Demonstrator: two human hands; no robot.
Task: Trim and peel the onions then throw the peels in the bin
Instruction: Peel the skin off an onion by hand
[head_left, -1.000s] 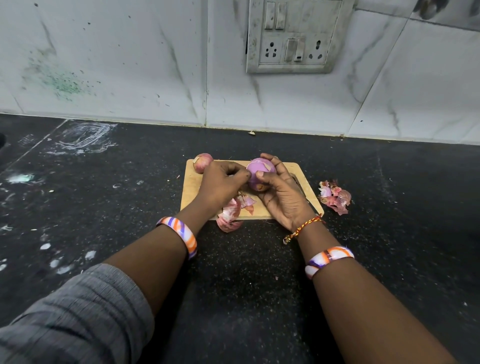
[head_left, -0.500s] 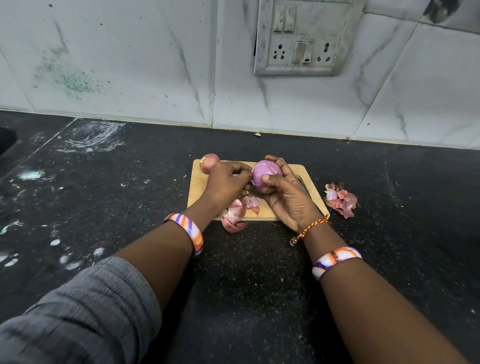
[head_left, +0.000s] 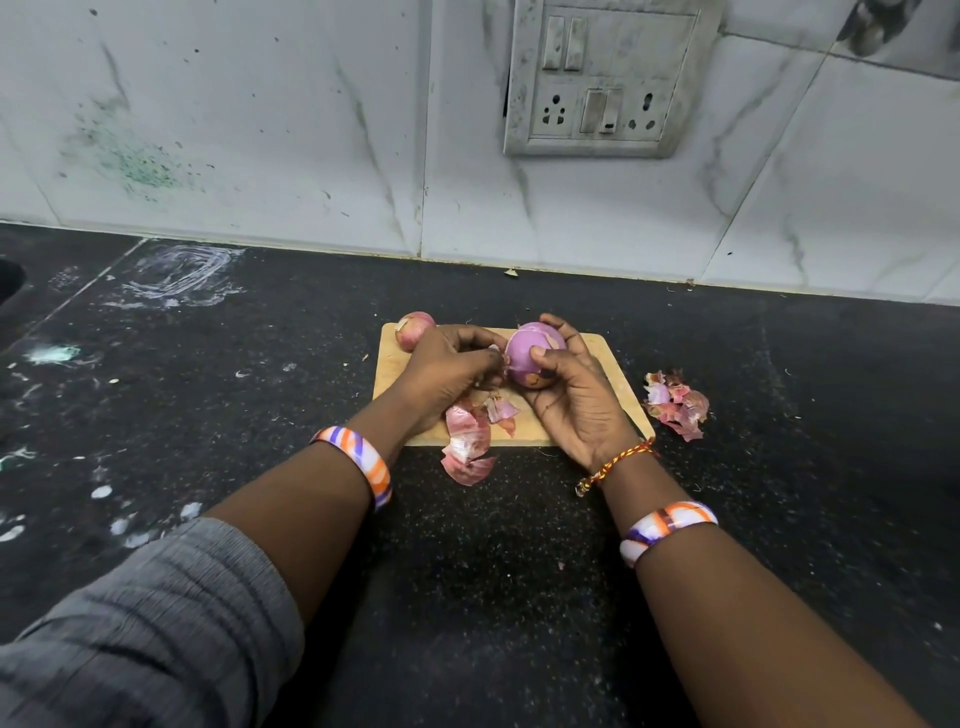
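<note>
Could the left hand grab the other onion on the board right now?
Probably yes. The other onion sits at the board's far left corner, just beyond the left hand, with nothing between them. But that hand would first have to release the skin it pinches on the peeled onion.

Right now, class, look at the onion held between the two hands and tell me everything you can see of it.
The onion is round, smooth and pale purple, most of its dry skin gone, with a brownish patch at its near end. It is held just above the wooden cutting board. The right hand cups it from the right, thumb pressed on its front. The left hand pinches a thin strip of skin at its left side. Its underside is hidden.
</note>
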